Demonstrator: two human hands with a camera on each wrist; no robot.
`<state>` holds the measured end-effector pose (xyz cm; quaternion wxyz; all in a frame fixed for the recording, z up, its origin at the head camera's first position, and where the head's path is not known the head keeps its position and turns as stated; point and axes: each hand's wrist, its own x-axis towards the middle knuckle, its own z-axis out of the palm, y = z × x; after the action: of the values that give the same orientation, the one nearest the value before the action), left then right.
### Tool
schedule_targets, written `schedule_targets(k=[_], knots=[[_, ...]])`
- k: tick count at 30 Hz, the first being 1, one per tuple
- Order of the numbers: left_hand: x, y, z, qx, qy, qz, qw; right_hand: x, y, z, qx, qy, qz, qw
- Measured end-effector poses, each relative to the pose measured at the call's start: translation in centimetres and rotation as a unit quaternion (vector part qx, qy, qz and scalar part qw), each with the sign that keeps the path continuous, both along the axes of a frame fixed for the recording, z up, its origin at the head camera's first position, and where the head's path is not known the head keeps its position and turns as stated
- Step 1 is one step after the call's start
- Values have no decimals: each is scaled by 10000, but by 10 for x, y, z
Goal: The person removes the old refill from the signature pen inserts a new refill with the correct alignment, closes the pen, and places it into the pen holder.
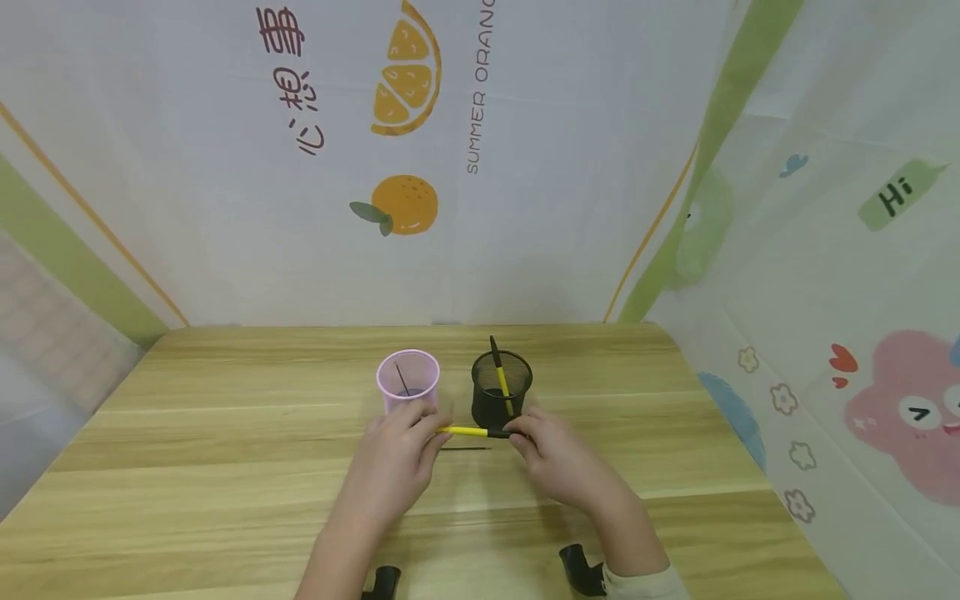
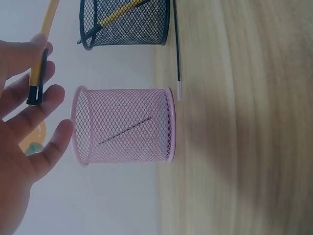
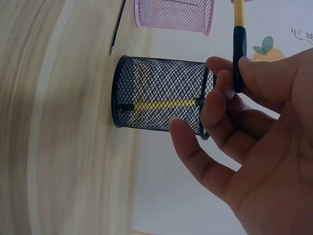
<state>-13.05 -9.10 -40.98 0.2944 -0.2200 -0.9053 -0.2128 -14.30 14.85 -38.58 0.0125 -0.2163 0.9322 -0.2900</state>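
Note:
My left hand (image 1: pixel 397 454) pinches the clip end of a yellow and black pen (image 1: pixel 468 431) between thumb and fingers. At its black other end, my right hand (image 1: pixel 558 458) pinches the same pen. It lies level between both hands, raised above the table. Just beyond the left hand stands a pink mesh pen cup (image 2: pixel 117 152) with a thin dark pen refill (image 2: pixel 127 129) leaning inside. Behind the right hand is a black mesh pen cup (image 3: pixel 161 73), holding another yellow and black pen (image 3: pixel 166 104). A second refill (image 1: pixel 465 448) lies on the table below the held pen.
The wooden table (image 1: pixel 225 467) runs back to a white printed cloth (image 1: pixel 562 208), with another cloth side at the right. Two black curved pieces, one on the left (image 1: pixel 386 581) and one on the right (image 1: pixel 581 571), show at the near edge by the forearms.

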Motion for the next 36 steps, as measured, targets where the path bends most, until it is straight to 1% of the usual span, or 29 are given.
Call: schedule_targets(k=[5, 8, 12, 14, 16, 19, 22, 26, 28, 31, 36], knots=[[1, 0, 1, -11, -109, -24, 9999, 0, 3, -2, 66, -203, 72, 9997], [1, 1, 1, -18, -265, -21, 9996, -1, 5, -2, 52, -309, 110, 9994], [3, 1, 2, -9, -427, -4, 9991, 0, 7, -2, -65, -439, 196, 9988], [3, 1, 3, 10, -402, -14, 9992, 0, 9, -1, -159, -526, 288, 9981], [4, 1, 3, 60, -302, -59, 9995, 1, 11, 0, -295, -683, 393, 9965], [4, -1, 2, 156, 0, -162, 9997, 2, 14, 1, -479, -944, 502, 9931], [3, -1, -1, 303, 391, -330, 9982, 3, 15, 1, -670, -1258, 492, 9886], [1, -1, -2, 518, 719, -536, 9946, 2, 16, -2, -939, -1615, 463, 9813], [1, -1, -1, 609, 811, -596, 9931, 2, 16, -2, -1136, -1791, 435, 9763], [2, -1, 0, 697, 898, -626, 9915, 1, 16, -3, -1429, -1890, 329, 9710], [4, -1, 1, 760, 939, -622, 9907, 0, 15, -4, -1812, -1866, -43, 9656]])
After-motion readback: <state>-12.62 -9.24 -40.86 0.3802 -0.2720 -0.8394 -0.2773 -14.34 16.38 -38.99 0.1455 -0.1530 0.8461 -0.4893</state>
